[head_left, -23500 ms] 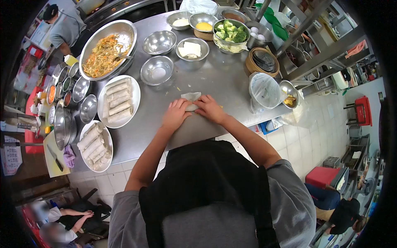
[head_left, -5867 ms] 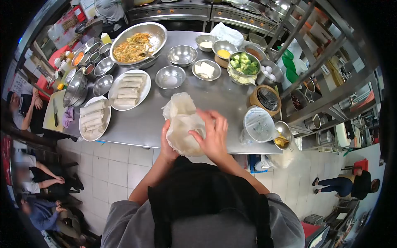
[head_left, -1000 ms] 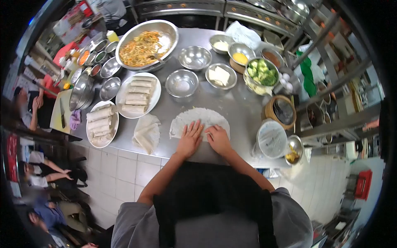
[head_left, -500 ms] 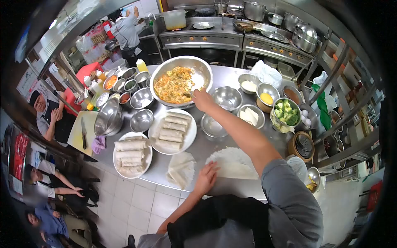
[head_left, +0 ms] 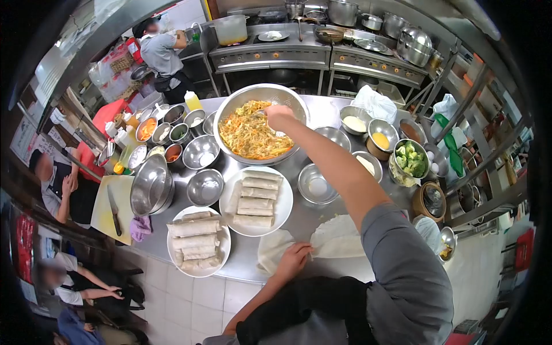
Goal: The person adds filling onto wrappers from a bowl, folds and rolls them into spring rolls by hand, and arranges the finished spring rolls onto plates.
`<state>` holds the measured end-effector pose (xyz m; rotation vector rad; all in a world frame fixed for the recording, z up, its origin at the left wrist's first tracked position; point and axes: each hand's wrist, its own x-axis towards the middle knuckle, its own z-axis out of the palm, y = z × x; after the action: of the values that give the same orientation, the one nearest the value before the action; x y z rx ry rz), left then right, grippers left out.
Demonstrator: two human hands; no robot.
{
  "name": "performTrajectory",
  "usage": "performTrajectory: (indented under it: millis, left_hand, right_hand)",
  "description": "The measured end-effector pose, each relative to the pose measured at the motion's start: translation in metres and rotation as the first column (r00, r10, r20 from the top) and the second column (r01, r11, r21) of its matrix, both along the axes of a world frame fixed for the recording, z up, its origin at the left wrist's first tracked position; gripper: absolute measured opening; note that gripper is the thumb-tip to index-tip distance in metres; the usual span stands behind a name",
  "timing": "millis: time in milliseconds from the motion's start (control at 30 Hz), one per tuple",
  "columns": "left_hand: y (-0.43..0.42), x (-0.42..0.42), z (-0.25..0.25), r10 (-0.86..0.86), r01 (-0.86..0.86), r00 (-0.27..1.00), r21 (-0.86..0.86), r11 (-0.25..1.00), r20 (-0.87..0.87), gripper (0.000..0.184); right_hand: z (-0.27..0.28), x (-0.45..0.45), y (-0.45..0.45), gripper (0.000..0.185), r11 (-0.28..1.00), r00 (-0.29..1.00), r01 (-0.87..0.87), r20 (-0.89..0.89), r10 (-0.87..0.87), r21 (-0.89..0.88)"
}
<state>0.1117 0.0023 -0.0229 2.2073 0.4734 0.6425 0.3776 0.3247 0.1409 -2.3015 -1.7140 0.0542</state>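
My right hand (head_left: 278, 117) reaches over the big steel bowl (head_left: 299, 109) of shredded vegetable filling (head_left: 250, 135), closed around a utensil handle that shows only in part. My left hand (head_left: 294, 260) rests at the table's front edge, fingers together at the edge of a thin pale wrapper (head_left: 339, 238). A second, crumpled wrapper (head_left: 275, 248) lies just left of it. Whether the left fingers pinch a wrapper is hard to tell. Rolled wrappers (head_left: 256, 201) sit on a white plate (head_left: 283, 220) below the bowl. More rolls (head_left: 198, 238) fill another plate (head_left: 184, 270).
Small steel bowls (head_left: 205, 187) stand left and right of the filling. A knife (head_left: 115, 215) lies on a cutting board (head_left: 103, 213) at the left. Broccoli (head_left: 411, 161), a steamer basket (head_left: 421, 210) and metal shelving are on the right. People are at the left and back.
My right hand has moved from the bowl's near rim into the filling. My left hand now touches the wrapper area. The view has shifted, and the crumpled wrapper looks more spread out.
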Motion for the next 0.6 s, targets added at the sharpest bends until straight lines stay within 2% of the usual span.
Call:
performTrajectory:
  millis: [67, 100, 233, 333, 367, 500, 600]
  left_hand:
    - [0.004, 0.001, 0.002, -0.005, 0.005, 1.0, -0.017, 1.0, -0.006, 0.03]
    - [0.005, 0.001, 0.004, -0.001, 0.0, 1.0, -0.023, 1.0, -0.006, 0.03]
    - [0.006, -0.001, 0.006, 0.005, -0.006, 1.0, -0.049, 0.999, -0.005, 0.03]
    - [0.005, -0.001, 0.006, -0.008, 0.007, 1.0, -0.061, 0.998, -0.019, 0.03]
    - [0.008, 0.002, 0.007, -0.015, 0.014, 1.0, -0.056, 0.998, -0.022, 0.03]
    - [0.005, 0.01, 0.005, -0.011, 0.01, 1.0, -0.04, 0.999, -0.022, 0.032]
    - [0.005, 0.016, 0.007, -0.028, 0.028, 0.999, -0.013, 1.0, -0.015, 0.033]
  right_hand:
    - [-0.016, -0.007, 0.013, 0.025, 0.996, 0.998, -0.06, 0.023, 0.059, 0.068]
    - [-0.02, -0.006, 0.011, 0.026, 0.996, 0.996, -0.083, 0.03, 0.082, 0.027]
    - [-0.04, 0.013, -0.002, 0.015, 0.974, 0.985, -0.149, 0.116, 0.13, 0.172]
    - [-0.029, 0.042, -0.02, 0.016, 0.99, 0.989, -0.129, 0.085, 0.124, 0.055]
    - [-0.024, 0.052, -0.02, 0.017, 0.989, 0.981, -0.149, 0.128, 0.146, 0.012]
    - [0.015, 0.039, -0.025, 0.028, 0.992, 0.993, -0.099, 0.05, 0.103, -0.073]
    - [0.003, 0.011, -0.025, 0.029, 0.984, 0.984, -0.163, -0.064, 0.168, 0.073]
